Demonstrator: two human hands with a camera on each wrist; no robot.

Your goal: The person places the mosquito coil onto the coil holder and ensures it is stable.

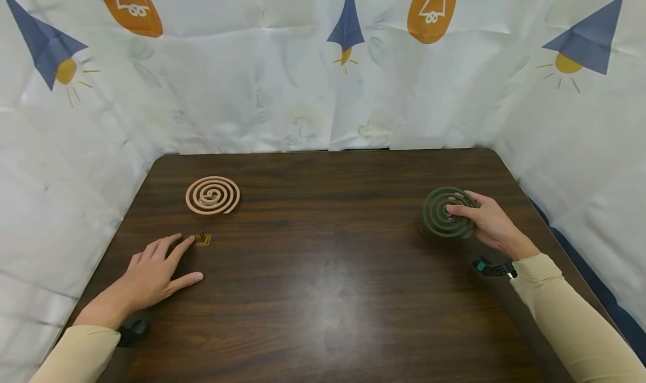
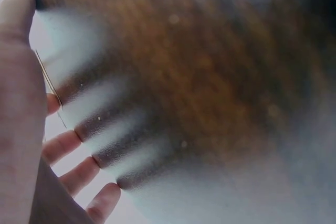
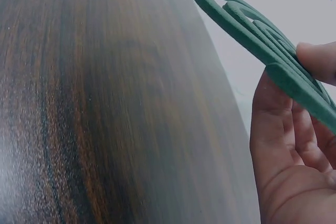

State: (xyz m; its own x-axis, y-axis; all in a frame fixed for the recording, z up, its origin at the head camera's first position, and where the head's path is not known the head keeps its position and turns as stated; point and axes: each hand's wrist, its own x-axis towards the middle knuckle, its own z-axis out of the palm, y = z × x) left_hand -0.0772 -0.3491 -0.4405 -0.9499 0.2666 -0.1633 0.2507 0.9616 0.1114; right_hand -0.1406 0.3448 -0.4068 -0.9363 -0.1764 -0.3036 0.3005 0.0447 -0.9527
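Observation:
My right hand [image 1: 495, 225] pinches a green mosquito coil [image 1: 440, 213] between the thumb and the fingers, above the right side of the table. In the right wrist view the coil [image 3: 247, 34] tilts, its thumb on the upper face and the fingers beneath. On the left, my left hand [image 1: 151, 275] rests with spread fingers on the tabletop, its index fingertip right at the edge of a small gold metal coil stand [image 1: 203, 239]. A tan mosquito coil [image 1: 212, 195] lies flat behind that stand. In the left wrist view the fingertips [image 2: 106, 199] press on the table.
The dark wood-grain table [image 1: 323, 248] has rounded far corners. White cloth [image 1: 282, 91] printed with lamps and bulbs hangs along its back and both sides. Each wrist wears a black band [image 1: 497, 267].

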